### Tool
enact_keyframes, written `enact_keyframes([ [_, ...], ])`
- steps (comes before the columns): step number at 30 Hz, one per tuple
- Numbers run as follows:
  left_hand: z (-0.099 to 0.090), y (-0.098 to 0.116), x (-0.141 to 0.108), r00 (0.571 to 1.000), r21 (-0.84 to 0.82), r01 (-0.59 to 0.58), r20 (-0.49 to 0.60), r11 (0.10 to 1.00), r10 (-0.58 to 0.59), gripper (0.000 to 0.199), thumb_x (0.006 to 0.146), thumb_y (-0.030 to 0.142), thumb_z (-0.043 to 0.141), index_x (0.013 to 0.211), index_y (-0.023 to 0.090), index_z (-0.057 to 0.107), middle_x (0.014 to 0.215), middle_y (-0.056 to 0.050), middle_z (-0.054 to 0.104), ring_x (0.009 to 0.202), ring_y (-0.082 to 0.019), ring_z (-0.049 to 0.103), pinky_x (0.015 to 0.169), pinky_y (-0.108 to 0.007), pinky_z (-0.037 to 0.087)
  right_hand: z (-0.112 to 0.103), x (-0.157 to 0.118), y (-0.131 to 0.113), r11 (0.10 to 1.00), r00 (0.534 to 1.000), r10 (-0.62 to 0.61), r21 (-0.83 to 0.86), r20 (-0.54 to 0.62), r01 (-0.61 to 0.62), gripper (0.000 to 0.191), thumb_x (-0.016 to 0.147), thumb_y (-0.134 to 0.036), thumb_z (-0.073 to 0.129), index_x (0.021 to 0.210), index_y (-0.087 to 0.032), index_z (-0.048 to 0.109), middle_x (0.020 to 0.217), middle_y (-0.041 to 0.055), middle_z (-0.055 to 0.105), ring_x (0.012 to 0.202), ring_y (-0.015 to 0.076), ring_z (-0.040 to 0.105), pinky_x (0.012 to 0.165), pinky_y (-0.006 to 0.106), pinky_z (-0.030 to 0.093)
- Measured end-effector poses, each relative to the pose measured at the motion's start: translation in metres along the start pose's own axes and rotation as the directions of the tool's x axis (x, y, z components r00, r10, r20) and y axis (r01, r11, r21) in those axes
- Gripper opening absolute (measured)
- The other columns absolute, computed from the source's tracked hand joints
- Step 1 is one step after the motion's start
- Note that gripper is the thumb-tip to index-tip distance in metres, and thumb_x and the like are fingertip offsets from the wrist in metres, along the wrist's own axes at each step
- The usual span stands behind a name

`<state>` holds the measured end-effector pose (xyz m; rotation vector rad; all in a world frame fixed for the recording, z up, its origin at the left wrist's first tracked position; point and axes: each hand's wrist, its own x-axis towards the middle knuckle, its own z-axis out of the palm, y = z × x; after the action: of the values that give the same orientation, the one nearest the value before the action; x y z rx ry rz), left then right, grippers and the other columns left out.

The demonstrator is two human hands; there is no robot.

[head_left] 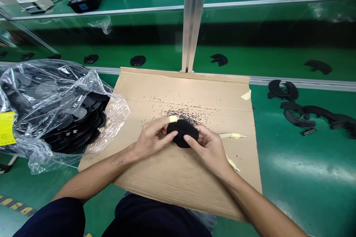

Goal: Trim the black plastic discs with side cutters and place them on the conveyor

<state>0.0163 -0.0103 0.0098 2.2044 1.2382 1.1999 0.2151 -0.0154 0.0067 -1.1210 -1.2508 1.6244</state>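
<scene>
Both hands hold a round black disc [182,133], probably rubber or foam, just above a flattened cardboard sheet [219,100]. My left hand [152,137] grips its left side, with pale tape [172,119] wrapped on one finger. My right hand [205,152] grips its right side, and the fingers hide part of the disc. Black crumbs [180,114] lie scattered on the cardboard just beyond the hands. To the right of my right hand lie two pointed tools with taped handles [232,136] [232,164].
A clear plastic bag [63,111] holding a stack of black discs lies left of the cardboard. Black shaped pieces [299,113] lie on the green bench [306,177] at right. More pieces sit on a lower green surface beyond a metal rail [303,82], and an aluminium post [193,18] rises behind.
</scene>
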Motion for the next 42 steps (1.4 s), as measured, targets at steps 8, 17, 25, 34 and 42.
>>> enact_keyframes([
  [8, 0.003, 0.001, -0.001, 0.997, 0.038, -0.068, -0.022, 0.997, 0.069, 0.027, 0.094, 0.027, 0.062, 0.117, 0.013, 0.064, 0.064, 0.005, 0.051, 0.057, -0.010, 0.048, 0.054, -0.022, 0.045, 0.002, 0.000, -0.001, 1.000, 0.999, -0.022, -0.009, -0.040, 0.022, 0.030, 0.081, -0.046, 0.074, 0.081, -0.020, 0.060, 0.070, -0.0023, 0.058, 0.064, 0.0117, 0.054, 0.058, 0.023, 0.045],
  [17, 0.003, 0.002, -0.002, 0.992, -0.219, 0.127, 0.032, 0.967, -0.123, 0.038, 0.092, 0.036, 0.067, 0.123, 0.015, 0.061, 0.083, -0.003, 0.064, 0.069, -0.012, 0.058, 0.063, -0.024, 0.051, 0.002, -0.002, -0.006, 0.967, 0.978, -0.202, -0.168, -0.051, 0.191, 0.019, 0.087, -0.035, 0.069, 0.078, -0.020, 0.061, 0.070, -0.0022, 0.055, 0.063, 0.0110, 0.051, 0.056, 0.022, 0.042],
  [25, 0.000, -0.001, -0.002, 0.996, -0.202, -0.046, 0.060, 0.978, 0.059, 0.024, 0.093, 0.030, 0.067, 0.112, 0.015, 0.067, 0.086, -0.006, 0.069, 0.077, -0.014, 0.063, 0.067, -0.027, 0.054, -0.005, -0.002, -0.011, 0.796, 0.939, -0.324, -0.503, 0.116, 0.337, 0.007, 0.092, -0.027, 0.061, 0.089, -0.021, 0.064, 0.076, 0.0000, 0.067, 0.065, 0.0129, 0.062, 0.061, 0.025, 0.047],
  [34, -0.008, -0.001, 0.003, 0.974, -0.240, -0.193, 0.067, 0.951, 0.214, 0.029, 0.093, 0.031, 0.066, 0.118, 0.015, 0.065, 0.097, -0.010, 0.070, 0.086, -0.017, 0.066, 0.073, -0.031, 0.057, -0.005, -0.007, -0.007, 0.673, 0.867, -0.455, -0.560, 0.201, 0.483, 0.010, 0.092, -0.017, 0.058, 0.097, -0.021, 0.065, 0.081, 0.0020, 0.072, 0.064, 0.0133, 0.065, 0.059, 0.024, 0.048],
  [42, -0.011, 0.002, 0.001, 0.969, -0.183, -0.229, 0.054, 0.956, 0.242, 0.019, 0.096, 0.025, 0.061, 0.112, 0.016, 0.066, 0.094, -0.009, 0.072, 0.082, -0.017, 0.067, 0.072, -0.033, 0.058, -0.003, -0.007, -0.008, 0.737, 0.901, -0.382, -0.521, 0.205, 0.431, 0.012, 0.090, -0.016, 0.056, 0.094, -0.024, 0.065, 0.082, 0.0028, 0.073, 0.067, 0.0162, 0.067, 0.065, 0.027, 0.053],
])
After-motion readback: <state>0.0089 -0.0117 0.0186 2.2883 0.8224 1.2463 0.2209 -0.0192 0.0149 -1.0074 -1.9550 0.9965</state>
